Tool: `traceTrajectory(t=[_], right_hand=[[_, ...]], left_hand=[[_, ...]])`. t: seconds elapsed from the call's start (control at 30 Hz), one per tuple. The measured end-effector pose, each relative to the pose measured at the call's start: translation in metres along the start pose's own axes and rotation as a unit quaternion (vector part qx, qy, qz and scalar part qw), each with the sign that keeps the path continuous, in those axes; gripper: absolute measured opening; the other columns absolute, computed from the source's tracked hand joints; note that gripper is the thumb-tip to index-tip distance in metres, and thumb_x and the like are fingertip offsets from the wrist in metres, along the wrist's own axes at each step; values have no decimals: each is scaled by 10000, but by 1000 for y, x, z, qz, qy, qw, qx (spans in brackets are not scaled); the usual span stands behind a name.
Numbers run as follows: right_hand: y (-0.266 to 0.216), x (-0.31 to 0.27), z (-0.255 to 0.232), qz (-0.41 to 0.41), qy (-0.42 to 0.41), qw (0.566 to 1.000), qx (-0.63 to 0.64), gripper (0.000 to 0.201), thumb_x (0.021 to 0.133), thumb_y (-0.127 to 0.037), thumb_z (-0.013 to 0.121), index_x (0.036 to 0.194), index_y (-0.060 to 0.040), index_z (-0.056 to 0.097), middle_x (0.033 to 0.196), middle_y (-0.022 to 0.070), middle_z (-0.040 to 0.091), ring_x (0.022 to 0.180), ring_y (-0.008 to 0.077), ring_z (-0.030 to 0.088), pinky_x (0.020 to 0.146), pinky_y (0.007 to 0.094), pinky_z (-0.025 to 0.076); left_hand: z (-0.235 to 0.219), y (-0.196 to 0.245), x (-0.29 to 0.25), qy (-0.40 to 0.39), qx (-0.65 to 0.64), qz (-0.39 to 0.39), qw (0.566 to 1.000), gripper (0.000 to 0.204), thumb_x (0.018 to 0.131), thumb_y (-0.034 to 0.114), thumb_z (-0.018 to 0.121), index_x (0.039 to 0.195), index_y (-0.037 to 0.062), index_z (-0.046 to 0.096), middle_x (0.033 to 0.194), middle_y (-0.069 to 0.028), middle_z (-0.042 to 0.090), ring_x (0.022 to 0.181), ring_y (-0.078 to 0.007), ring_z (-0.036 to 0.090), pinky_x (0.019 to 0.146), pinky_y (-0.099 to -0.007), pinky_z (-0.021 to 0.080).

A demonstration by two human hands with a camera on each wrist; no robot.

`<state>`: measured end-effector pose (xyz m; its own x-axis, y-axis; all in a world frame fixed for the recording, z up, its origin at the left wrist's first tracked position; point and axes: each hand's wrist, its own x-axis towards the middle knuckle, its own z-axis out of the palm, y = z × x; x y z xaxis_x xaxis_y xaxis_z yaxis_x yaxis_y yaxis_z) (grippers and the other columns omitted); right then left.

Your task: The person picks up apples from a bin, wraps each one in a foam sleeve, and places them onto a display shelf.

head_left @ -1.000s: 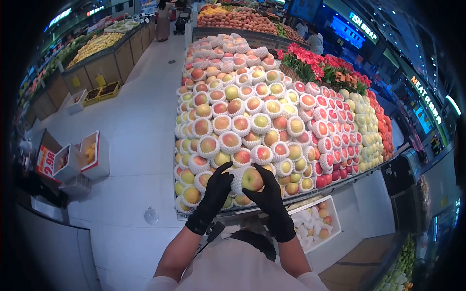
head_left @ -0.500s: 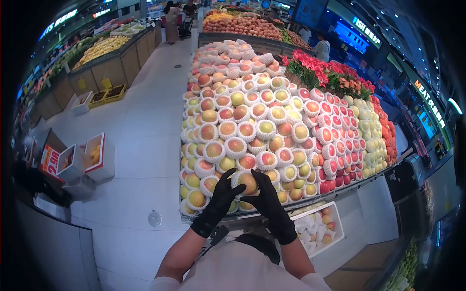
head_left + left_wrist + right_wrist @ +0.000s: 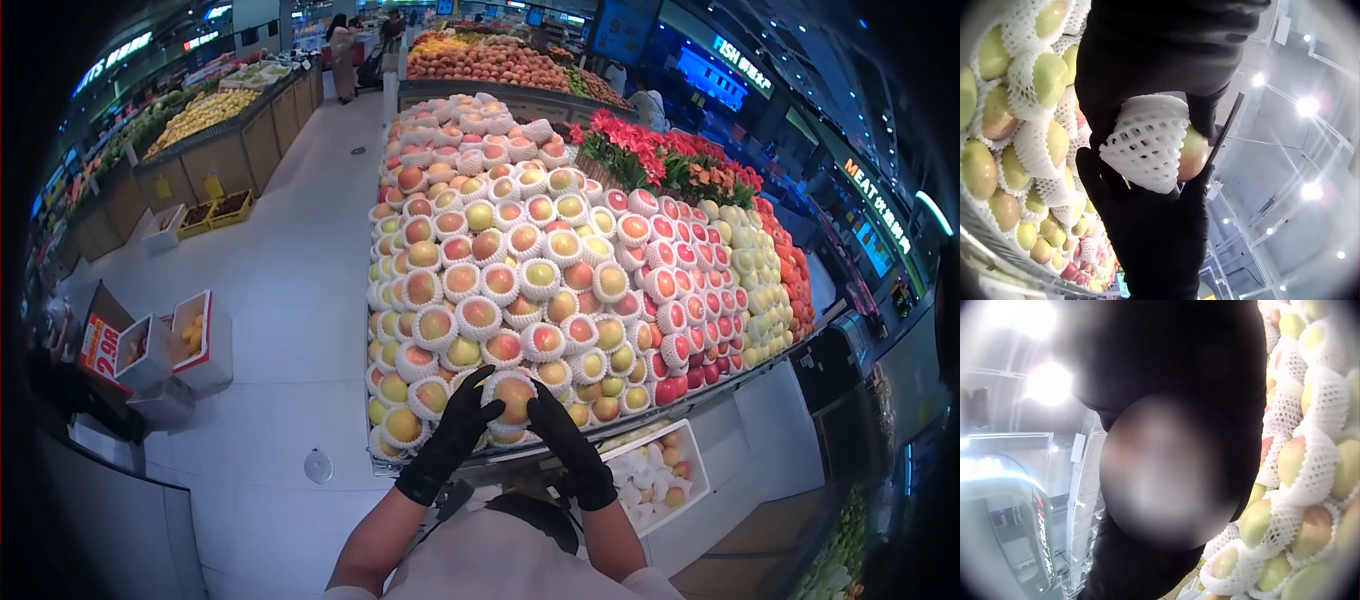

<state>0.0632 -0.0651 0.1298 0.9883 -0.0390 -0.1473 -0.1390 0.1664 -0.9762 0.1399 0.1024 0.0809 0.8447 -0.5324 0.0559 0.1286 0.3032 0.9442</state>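
Observation:
A red-and-yellow apple (image 3: 514, 398) sits in a white foam net (image 3: 1150, 144) between two black-gloved hands, over the front edge of the fruit display. My left hand (image 3: 458, 428) curls round it from the left and my right hand (image 3: 562, 432) from the right, thumbs toward the near side. In the left wrist view the net wraps one end of the apple, and bare red-yellow skin (image 3: 1193, 154) shows past its rim. The right wrist view has only a blurred patch between the dark fingers.
Rows of foam-netted apples (image 3: 480, 312) slope up ahead, with redder apples (image 3: 676, 346) to the right and red flowers (image 3: 640, 150) behind. Below the front edge stands a white box (image 3: 655, 475) of apples and loose nets. Foam boxes (image 3: 203, 340) stand on the floor at left.
The apple has turned from its green stem end facing up to a redder side. Its foam net, earlier beside it at the left hand, now rings it. Both hands have stayed around it.

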Motion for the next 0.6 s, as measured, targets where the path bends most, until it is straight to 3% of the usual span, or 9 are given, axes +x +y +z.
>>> traceTrajectory(t=[0.07, 0.17, 0.27, 0.37, 0.6], right_hand=[[7, 5, -4, -29, 5, 999, -19, 676, 947, -284, 631, 1486, -9, 328, 1420, 115, 465, 1286, 209, 458, 1062, 360, 401], [38, 21, -26, -89, -6, 991, -104, 675, 919, -260, 657, 1473, -19, 357, 1393, 86, 488, 1280, 196, 465, 1069, 334, 390], [29, 23, -25, -107, 28, 983, -150, 724, 832, -125, 725, 1450, 5, 370, 1444, 141, 447, 1321, 237, 435, 1093, 371, 379], [22, 21, -17, -126, 57, 977, -163, 765, 806, -124, 759, 1453, 2, 370, 1445, 146, 451, 1323, 242, 437, 1096, 374, 380], [29, 27, -27, -93, 30, 975, -198, 749, 831, -130, 746, 1460, 5, 362, 1449, 153, 450, 1332, 238, 431, 1088, 373, 386]], left_hand=[[4, 8, -3, 31, -27, -62, 997, 665, 869, 135, 727, 1428, 23, 386, 1339, -163, 519, 1231, -213, 513, 1023, -354, 446], [-2, -13, 0, 29, -7, -37, 999, 651, 883, 111, 700, 1440, 22, 375, 1263, -138, 564, 1136, -173, 549, 958, -312, 470], [-2, -16, 1, 37, -30, -36, 998, 629, 881, 85, 707, 1421, 20, 390, 1227, -124, 584, 1100, -152, 566, 916, -287, 488], [1, -15, 1, 36, -44, -22, 998, 629, 875, 92, 715, 1414, 19, 399, 1249, -130, 575, 1112, -167, 568, 924, -296, 489], [10, -8, 3, 31, -57, -27, 998, 639, 865, 104, 729, 1414, 28, 410, 1283, -127, 559, 1157, -184, 549, 951, -303, 478]])
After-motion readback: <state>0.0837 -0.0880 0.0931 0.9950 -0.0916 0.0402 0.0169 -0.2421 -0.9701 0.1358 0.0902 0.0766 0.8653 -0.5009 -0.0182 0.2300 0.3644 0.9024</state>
